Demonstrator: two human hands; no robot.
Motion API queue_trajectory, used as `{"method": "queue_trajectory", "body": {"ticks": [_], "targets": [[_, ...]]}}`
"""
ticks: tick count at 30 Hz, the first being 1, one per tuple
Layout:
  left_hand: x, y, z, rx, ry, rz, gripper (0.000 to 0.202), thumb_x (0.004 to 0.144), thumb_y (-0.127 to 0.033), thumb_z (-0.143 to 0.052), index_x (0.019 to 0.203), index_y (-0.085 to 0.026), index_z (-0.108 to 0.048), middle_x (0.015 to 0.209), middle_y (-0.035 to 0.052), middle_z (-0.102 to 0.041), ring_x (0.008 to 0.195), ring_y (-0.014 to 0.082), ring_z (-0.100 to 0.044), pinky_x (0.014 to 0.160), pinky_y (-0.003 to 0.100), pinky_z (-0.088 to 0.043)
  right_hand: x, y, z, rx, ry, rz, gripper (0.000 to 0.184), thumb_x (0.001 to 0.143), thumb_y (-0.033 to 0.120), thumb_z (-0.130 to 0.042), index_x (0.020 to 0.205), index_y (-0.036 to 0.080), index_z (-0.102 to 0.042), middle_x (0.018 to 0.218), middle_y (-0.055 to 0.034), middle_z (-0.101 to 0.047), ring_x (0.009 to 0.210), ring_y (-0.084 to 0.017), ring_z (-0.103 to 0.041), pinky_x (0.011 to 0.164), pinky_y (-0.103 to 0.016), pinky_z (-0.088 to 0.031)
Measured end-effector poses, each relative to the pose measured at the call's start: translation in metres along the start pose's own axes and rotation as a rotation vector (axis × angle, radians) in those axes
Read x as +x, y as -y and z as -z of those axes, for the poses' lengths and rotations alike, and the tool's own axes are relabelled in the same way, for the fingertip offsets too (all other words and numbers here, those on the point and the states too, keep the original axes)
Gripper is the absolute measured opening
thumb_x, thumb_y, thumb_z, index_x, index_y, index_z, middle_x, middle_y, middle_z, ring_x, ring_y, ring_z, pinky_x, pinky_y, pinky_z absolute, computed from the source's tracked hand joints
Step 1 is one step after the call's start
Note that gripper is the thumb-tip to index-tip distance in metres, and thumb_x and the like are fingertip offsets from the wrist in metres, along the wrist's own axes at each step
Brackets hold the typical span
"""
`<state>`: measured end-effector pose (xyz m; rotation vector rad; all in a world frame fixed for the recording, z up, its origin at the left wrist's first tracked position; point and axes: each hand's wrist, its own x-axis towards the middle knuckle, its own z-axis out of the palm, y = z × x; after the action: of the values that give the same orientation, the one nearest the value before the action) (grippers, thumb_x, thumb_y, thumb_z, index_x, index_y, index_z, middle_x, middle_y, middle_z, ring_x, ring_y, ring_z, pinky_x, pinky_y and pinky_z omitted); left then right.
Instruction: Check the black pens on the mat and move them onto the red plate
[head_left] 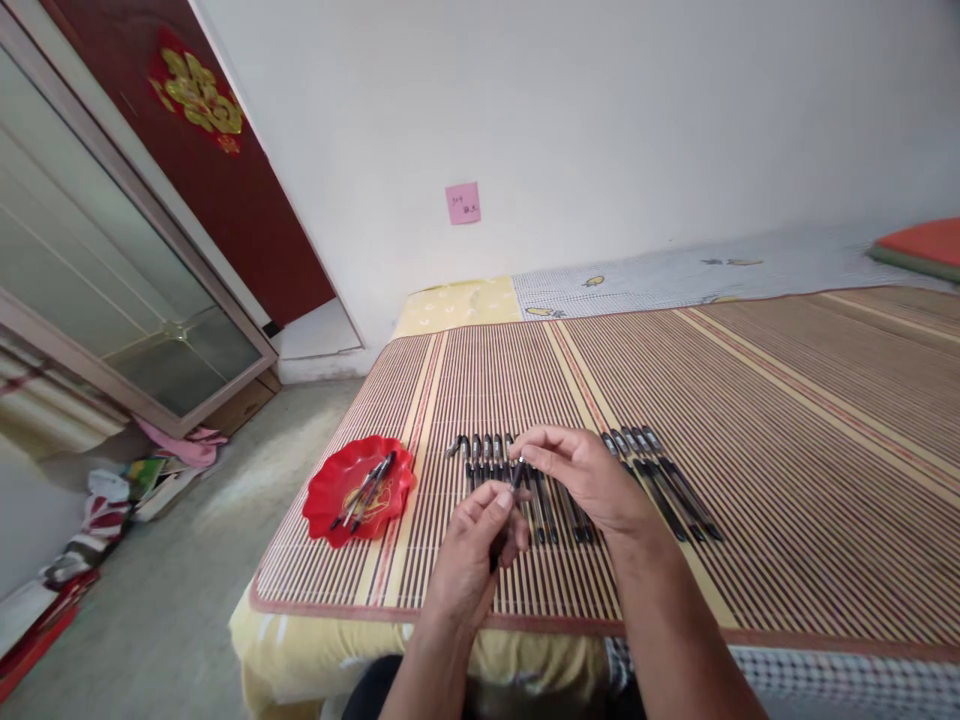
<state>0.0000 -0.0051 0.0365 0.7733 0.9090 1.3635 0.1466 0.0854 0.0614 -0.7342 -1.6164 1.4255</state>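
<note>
In the head view, my left hand (480, 535) is closed around a dark pen (517, 474) above the mat. The fingertips of my right hand (581, 475) pinch the upper end of that same pen; whether its cap is on I cannot tell. Under and behind my hands, several black-capped pens (476, 452) lie side by side in a row. My hands hide part of that row. Its right end shows more pens (675, 490), slanting past my right wrist. To the left, a red scalloped plate (319, 497) holds several loose pens (365, 495).
A striped bamboo mat (787, 500) covers the bed, with yellow fabric (322, 650) hanging at its front edge. A pink note (463, 203) is stuck to the white wall. At left are a glass-panelled door (112, 230) and items on the floor. A red folded item (922, 243) lies far right.
</note>
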Motion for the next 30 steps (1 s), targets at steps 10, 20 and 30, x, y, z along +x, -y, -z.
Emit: {"method": "queue_trajectory", "body": {"ticks": [10,20,30], "targets": [[0.0,0.006,-0.001,0.091,-0.15,-0.103,0.033,0.075,-0.038,-0.086,0.089,-0.016,-0.066,0.065,-0.0014,-0.064,0.051,0.0065,-0.044,0.051,0.019,-0.031,0.004,-0.006,-0.006,-0.039,-0.048,0.018,0.022,0.085,0.041,-0.071,0.076,0.022,-0.066,0.073,-0.0004,-0.063,0.071,-0.016,-0.058,0.069,-0.031,-0.048],[-0.002,0.0,0.006,0.272,-0.303,-0.236,0.03,0.077,-0.04,-0.083,0.087,-0.017,-0.068,0.068,-0.0022,-0.061,0.057,0.0093,-0.05,0.054,0.02,-0.041,0.005,-0.01,-0.007,-0.035,0.042,0.055,0.018,0.09,0.041,-0.068,0.093,0.023,-0.072,0.093,-0.0039,-0.072,0.091,-0.02,-0.067,0.087,-0.035,-0.052],[-0.004,0.005,0.008,0.252,-0.208,-0.178,0.029,0.078,-0.038,-0.082,0.089,-0.017,-0.065,0.07,-0.0008,-0.065,0.059,0.0107,-0.055,0.056,0.021,-0.045,0.003,-0.007,-0.007,-0.123,0.056,0.067,0.015,0.091,0.036,-0.066,0.086,0.023,-0.07,0.084,-0.0015,-0.07,0.082,-0.018,-0.064,0.078,-0.033,-0.05]]}}
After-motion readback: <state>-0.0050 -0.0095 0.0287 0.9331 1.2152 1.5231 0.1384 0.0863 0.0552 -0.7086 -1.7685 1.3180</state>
